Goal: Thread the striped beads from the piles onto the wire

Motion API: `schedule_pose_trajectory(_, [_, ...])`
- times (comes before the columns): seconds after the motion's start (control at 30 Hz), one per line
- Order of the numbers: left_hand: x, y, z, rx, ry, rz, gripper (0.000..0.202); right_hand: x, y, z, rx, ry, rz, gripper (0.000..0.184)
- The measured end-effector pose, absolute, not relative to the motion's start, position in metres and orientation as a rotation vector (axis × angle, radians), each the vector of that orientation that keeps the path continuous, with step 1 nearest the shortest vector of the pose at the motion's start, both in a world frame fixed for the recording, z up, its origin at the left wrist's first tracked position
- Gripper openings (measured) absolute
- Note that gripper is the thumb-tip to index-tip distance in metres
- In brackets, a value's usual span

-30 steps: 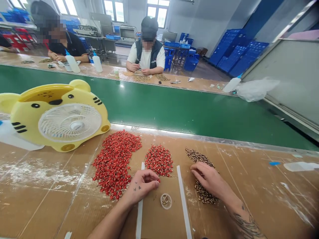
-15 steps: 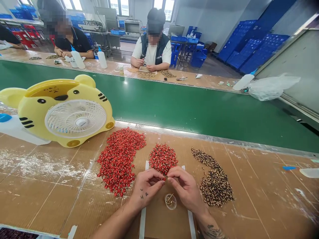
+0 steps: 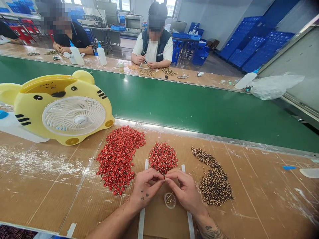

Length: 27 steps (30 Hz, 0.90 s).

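Note:
My left hand [image 3: 144, 186] and my right hand [image 3: 183, 190] meet fingertip to fingertip over the brown table, both pinched on a tiny piece too small to name. They hover just in front of the small red pile [image 3: 163, 157]. A larger pile of red pieces [image 3: 119, 158] lies to the left. At the right spreads a heap of dark speckled pieces [image 3: 213, 181]. Below my fingers sits a small clear round cup [image 3: 169, 200] with a thin stick in it. Two white strips [image 3: 142, 215] edge the patch of table under my hands.
A yellow tiger-shaped desk fan [image 3: 61, 108] stands at the left. A green conveyor belt [image 3: 189, 109] runs behind the table. Across it two people sit working with white squeeze bottles [image 3: 76, 54] beside them. A clear plastic bag [image 3: 276, 85] lies at the far right, and blue crates [image 3: 254, 49] are stacked behind.
My right hand left the speckled heap and came left to meet my left hand, then both stayed pinched together. The view shifted slightly.

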<state>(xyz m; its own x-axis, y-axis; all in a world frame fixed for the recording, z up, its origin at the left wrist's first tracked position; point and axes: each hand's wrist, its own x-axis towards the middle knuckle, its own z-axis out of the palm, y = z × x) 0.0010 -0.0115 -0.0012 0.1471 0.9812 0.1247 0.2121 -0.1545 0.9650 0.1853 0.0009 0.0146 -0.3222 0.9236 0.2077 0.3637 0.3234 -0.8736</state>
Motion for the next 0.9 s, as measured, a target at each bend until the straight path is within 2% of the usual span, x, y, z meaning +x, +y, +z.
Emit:
schedule_pose_trajectory(0.2, [0.000,-0.012,-0.002,1.604,1.136,1.089,0.012,0.187,0.002,0.020,-1.138,-1.797,1.070,0.012])
schedule_pose_trajectory(0.4, [0.000,-0.014,0.000,1.610,1.179,1.039,0.007,0.192,0.009,0.021,-1.149,-1.639,1.391,0.018])
schedule_pose_trajectory(0.5, [0.000,-0.016,0.000,1.611,1.168,1.031,0.013,0.192,0.011,0.022,-1.164,-1.647,1.437,0.019])
schedule_pose_trajectory(0.73, [-0.001,-0.016,-0.003,1.654,1.182,1.034,0.013,0.188,0.007,0.020,-1.202,-1.761,1.367,0.022])
schedule_pose_trajectory(0.9, [0.003,-0.006,0.001,1.716,1.255,1.026,0.012,0.195,0.006,0.007,-1.248,-1.753,1.103,0.018])
